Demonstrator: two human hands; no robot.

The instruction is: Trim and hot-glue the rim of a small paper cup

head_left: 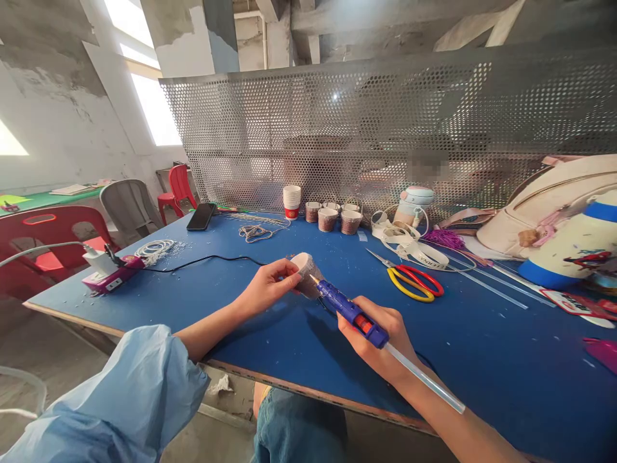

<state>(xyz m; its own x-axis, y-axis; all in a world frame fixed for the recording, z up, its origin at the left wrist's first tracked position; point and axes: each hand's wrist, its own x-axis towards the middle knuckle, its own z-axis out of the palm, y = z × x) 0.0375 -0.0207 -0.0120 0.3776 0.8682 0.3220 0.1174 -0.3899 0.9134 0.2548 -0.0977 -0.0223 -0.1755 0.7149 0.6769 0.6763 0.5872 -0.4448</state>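
My left hand [268, 285] is closed around a small paper cup [305, 271] wrapped in a speckled brown covering, held on its side just above the blue table [250, 321]. My right hand [383, 339] grips a blue hot glue gun [348, 310] with a clear glue stick [424, 379] sticking out of its back. The gun's nozzle touches the side of the cup. A black cord runs from under the hands across the table to the left.
Red and yellow scissors [415, 281] lie to the right. Several covered cups [332, 217] and a stack of white cups [292, 200] stand at the back by the perforated metal screen [385, 116]. A power strip [108, 273], a phone [201, 217], ribbon [409, 244] and a white-and-blue bottle [569, 247] are around.
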